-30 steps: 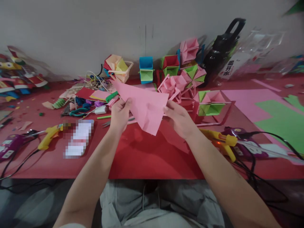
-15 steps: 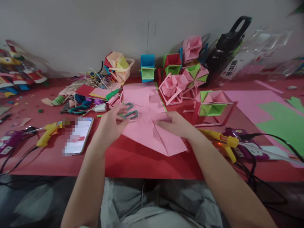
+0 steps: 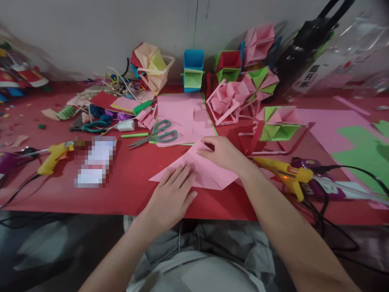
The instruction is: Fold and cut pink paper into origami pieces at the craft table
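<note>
A folded pink paper [image 3: 209, 174] lies flat on the red table [image 3: 127, 186] near its front edge. My left hand [image 3: 173, 194] rests flat on the paper's left corner, fingers stretched out. My right hand [image 3: 223, 153] presses down on the paper's upper fold with fingers curled, palm down. Grey-handled scissors [image 3: 158, 136] lie just beyond the paper on a stack of pink sheets [image 3: 185, 117].
Several folded paper boxes [image 3: 231, 89] in pink, green, blue and red stand at the back. Yellow glue guns lie at left [image 3: 53, 157] and right [image 3: 285, 174] with cables. A phone [image 3: 94, 160] lies left. Black jug [image 3: 304, 44], green sheet [image 3: 361, 154] at right.
The pink paper, held up in both hands a second ago, now lies flat on the table. My left hand came down from near the scissors onto its left corner.
</note>
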{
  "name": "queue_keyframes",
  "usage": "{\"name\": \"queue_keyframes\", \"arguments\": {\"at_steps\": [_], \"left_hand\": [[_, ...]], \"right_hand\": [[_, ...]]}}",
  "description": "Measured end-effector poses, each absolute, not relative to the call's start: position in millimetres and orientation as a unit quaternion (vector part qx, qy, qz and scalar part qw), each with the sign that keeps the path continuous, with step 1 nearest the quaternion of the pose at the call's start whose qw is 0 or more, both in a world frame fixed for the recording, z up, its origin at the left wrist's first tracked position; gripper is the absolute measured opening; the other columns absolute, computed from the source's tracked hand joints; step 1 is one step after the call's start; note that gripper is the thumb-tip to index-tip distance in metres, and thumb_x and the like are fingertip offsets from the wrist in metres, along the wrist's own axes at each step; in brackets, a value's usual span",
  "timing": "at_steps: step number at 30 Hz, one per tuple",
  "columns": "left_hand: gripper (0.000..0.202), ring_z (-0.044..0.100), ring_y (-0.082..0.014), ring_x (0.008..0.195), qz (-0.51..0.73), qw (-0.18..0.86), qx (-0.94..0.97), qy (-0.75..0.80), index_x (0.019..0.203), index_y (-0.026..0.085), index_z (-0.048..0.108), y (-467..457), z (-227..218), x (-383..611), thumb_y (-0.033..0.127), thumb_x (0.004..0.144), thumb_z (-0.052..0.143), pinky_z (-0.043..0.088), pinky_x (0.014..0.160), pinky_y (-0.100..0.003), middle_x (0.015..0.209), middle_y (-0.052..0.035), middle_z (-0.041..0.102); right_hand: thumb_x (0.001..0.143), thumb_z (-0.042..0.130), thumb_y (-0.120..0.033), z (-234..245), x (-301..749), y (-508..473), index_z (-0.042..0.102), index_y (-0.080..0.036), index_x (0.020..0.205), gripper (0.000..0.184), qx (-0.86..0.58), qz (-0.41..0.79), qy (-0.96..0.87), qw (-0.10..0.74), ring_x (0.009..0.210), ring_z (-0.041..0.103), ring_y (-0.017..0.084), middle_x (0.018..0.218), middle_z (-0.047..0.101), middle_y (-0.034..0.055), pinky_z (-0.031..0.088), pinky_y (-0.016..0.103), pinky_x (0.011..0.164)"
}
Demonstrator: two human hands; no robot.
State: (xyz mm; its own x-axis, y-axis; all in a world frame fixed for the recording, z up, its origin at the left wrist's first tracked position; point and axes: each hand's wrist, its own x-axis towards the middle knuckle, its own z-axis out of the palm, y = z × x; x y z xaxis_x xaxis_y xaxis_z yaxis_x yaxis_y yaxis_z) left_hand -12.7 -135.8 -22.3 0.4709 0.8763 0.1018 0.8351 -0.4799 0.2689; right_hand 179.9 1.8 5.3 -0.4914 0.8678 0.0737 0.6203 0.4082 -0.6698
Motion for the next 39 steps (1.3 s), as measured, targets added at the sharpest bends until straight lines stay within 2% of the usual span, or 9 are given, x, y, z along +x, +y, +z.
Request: {"name": "queue_keyframes", "arguments": {"at_steps": [5, 10, 15, 20, 23, 25, 29, 34, 39], "left_hand": [[0.048, 0.031, -0.0301, 0.155, 0.104, 0.101, 0.854, 0.499, 0.148, 0.015, 0.049, -113, -19, -15, 0.037, 0.106, 0.038, 0.028, 0.126, -0.056, 0.163, -0.014, 0.04], [0.045, 0.028, -0.0288, 0.156, 0.107, 0.089, 0.869, 0.475, 0.147, 0.014, 0.049, -103, -22, -18, 0.024, 0.104, 0.037, 0.025, 0.127, -0.056, 0.163, -0.0135, 0.04], [0.045, 0.03, -0.0248, 0.155, 0.127, 0.089, 0.866, 0.475, 0.146, 0.014, 0.05, -106, -27, -18, 0.023, 0.104, 0.036, 0.025, 0.128, -0.05, 0.164, -0.0118, 0.039], [0.05, 0.033, -0.0281, 0.154, 0.129, 0.075, 0.858, 0.491, 0.15, 0.012, 0.047, -106, -31, -17, 0.023, 0.101, 0.039, 0.025, 0.127, -0.054, 0.162, -0.0152, 0.041], [0.049, 0.034, -0.0282, 0.154, 0.141, 0.085, 0.856, 0.49, 0.148, 0.013, 0.048, -106, -30, -17, 0.022, 0.1, 0.041, 0.024, 0.128, -0.054, 0.16, -0.0153, 0.044], [0.046, 0.037, -0.0278, 0.152, 0.155, 0.108, 0.848, 0.495, 0.144, 0.016, 0.052, -105, -28, -17, 0.022, 0.099, 0.043, 0.025, 0.127, -0.054, 0.157, -0.0139, 0.049], [0.041, 0.045, -0.0277, 0.146, 0.21, 0.187, 0.806, 0.521, 0.135, 0.02, 0.056, -105, -22, -19, 0.021, 0.093, 0.055, 0.027, 0.127, -0.055, 0.149, -0.0113, 0.056], [0.078, 0.034, -0.0313, 0.153, 0.277, 0.254, 0.718, 0.586, 0.152, 0.02, 0.033, -105, -23, -22, 0.025, 0.084, 0.07, 0.034, 0.123, -0.056, 0.161, -0.0166, 0.039], [0.079, 0.015, -0.0321, 0.159, 0.25, 0.24, 0.768, 0.538, 0.159, 0.025, 0.023, -106, -22, -24, 0.022, 0.089, 0.059, 0.025, 0.125, -0.06, 0.171, -0.0153, 0.02]], "right_hand": [[0.084, 0.062, -0.02, 2, 182, 5, 0.039, -0.021, 0.064, 0.031, -0.488, 0.24, -0.814, 0.203, 0.061, 0.037, 0.012, 0.061, 0.042, -0.0044, 0.028, 0.03, 0.06], [0.081, 0.065, -0.02, 3, 184, 5, 0.049, -0.02, 0.065, 0.023, -0.498, 0.237, -0.804, 0.221, 0.062, 0.042, 0.012, 0.064, 0.049, -0.0031, 0.031, 0.03, 0.06], [0.085, 0.064, -0.026, 11, 183, 1, 0.058, -0.019, 0.067, 0.02, -0.453, 0.279, -0.815, 0.229, 0.064, 0.047, 0.014, 0.066, 0.056, -0.0016, 0.034, 0.03, 0.062], [0.097, 0.053, -0.044, 16, 182, 0, 0.069, -0.019, 0.079, 0.035, -0.347, 0.391, -0.822, 0.225, 0.078, 0.059, 0.018, 0.078, 0.067, 0.0022, 0.044, 0.031, 0.075], [0.1, 0.048, -0.039, 13, 182, 1, 0.074, -0.019, 0.089, 0.035, -0.319, 0.403, -0.831, 0.212, 0.091, 0.065, 0.021, 0.093, 0.073, 0.0054, 0.049, 0.034, 0.085], [0.097, 0.055, -0.034, 10, 183, 2, 0.077, -0.022, 0.103, 0.026, -0.302, 0.393, -0.843, 0.207, 0.103, 0.066, 0.023, 0.108, 0.074, 0.0068, 0.05, 0.036, 0.093], [0.093, 0.063, -0.031, 1, 183, 3, 0.077, -0.025, 0.117, 0.028, -0.288, 0.364, -0.865, 0.192, 0.111, 0.065, 0.024, 0.123, 0.07, 0.0091, 0.05, 0.038, 0.098], [0.093, 0.066, -0.035, -4, 179, 3, 0.079, -0.023, 0.111, 0.026, -0.329, 0.348, -0.854, 0.203, 0.102, 0.067, 0.025, 0.115, 0.071, 0.0098, 0.051, 0.04, 0.094], [0.092, 0.064, -0.025, -9, 171, -2, 0.079, -0.02, 0.09, 0.016, -0.32, 0.32, -0.865, 0.217, 0.1, 0.065, 0.023, 0.113, 0.066, 0.0109, 0.05, 0.039, 0.093]]}}
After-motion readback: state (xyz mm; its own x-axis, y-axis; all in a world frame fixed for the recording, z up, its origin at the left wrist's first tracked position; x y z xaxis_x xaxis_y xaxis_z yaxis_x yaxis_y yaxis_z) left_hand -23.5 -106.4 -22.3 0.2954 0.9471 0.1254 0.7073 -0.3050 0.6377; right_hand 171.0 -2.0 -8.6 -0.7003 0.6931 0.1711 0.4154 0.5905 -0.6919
